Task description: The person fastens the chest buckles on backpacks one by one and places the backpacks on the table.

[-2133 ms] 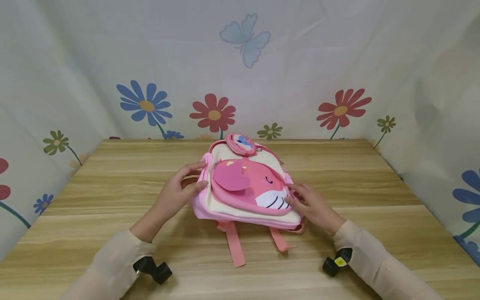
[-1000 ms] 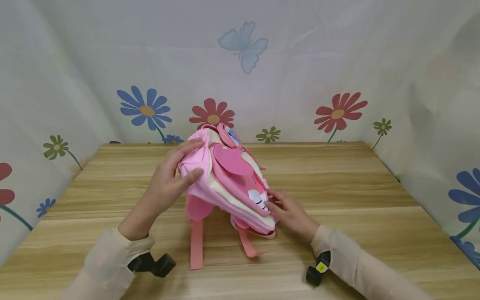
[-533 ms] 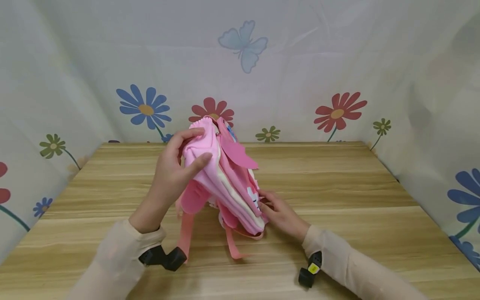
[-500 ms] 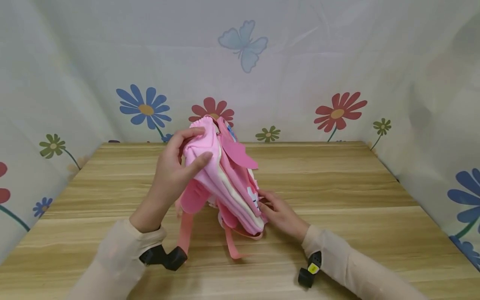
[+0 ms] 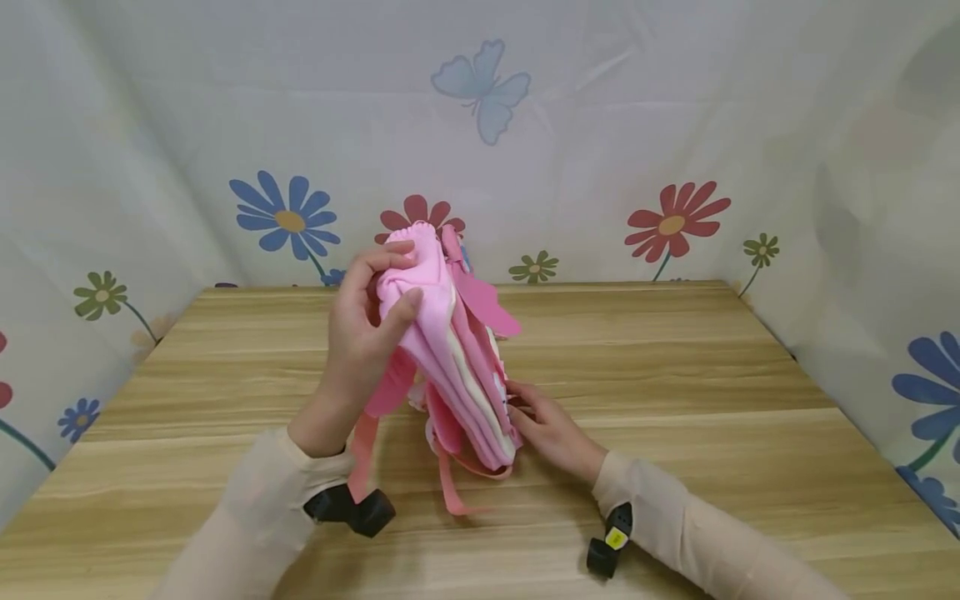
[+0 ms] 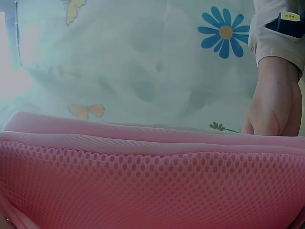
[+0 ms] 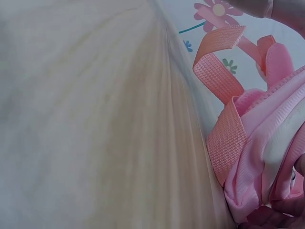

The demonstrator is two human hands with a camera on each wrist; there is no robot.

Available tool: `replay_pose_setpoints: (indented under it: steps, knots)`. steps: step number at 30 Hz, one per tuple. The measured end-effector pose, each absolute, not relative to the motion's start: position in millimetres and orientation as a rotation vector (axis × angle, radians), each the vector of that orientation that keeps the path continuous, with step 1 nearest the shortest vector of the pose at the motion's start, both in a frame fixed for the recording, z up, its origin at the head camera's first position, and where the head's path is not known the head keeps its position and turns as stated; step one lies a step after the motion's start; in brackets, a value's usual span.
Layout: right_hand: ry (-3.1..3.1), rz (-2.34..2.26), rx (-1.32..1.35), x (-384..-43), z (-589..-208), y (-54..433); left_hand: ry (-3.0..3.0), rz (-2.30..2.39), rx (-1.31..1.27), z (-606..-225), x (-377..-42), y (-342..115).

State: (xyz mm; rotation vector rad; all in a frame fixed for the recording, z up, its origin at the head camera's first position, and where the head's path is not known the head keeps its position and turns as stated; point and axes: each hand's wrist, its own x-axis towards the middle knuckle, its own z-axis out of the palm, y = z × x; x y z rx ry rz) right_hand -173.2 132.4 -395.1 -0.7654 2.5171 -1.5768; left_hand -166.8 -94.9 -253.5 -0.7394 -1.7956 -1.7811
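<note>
A small pink-and-cream child's backpack (image 5: pixel 438 321) stands tilted on its edge, its side facing me and its decorated front turned right. My left hand (image 5: pixel 354 329) grips its raised side, with the thumb on the near face. Low on the front, my right hand (image 5: pixel 558 433) holds the other side, its fingertips partly hidden by the bag. A pink flap (image 5: pixel 483 302) sticks out from the front. Coral straps (image 5: pixel 448 487) hang below. The left wrist view shows the mesh back panel (image 6: pixel 152 181), and the right wrist view shows a looped strap (image 7: pixel 217 78).
The bag is on a wood-grain table (image 5: pixel 675 367). Behind and beside the table hangs a pale curtain (image 5: pixel 600 125) printed with flowers and a butterfly. A small black device (image 5: pixel 348 508) is on the left wrist and another (image 5: pixel 611 542) on the right.
The backpack has turned from front-up to edge-on, its left side lifted by my left hand. My right hand has shifted left along with the bag's lower side.
</note>
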Motion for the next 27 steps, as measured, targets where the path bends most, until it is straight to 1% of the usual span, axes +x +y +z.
replay_pose_setpoints:
  steps: [7,13,27]
  knots:
    - [2.488,-1.562,-0.804,-170,-397,130,-1.783,-1.762,-0.841,-251,-168,-90]
    - [2.485,-1.541,-0.795,-170,-395,129,-1.845,-1.722,-0.867,-245,-166,-86]
    - [2.502,-1.518,-0.652,-176,-386,150,-2.015,-1.507,-0.866,-232,-168,-83]
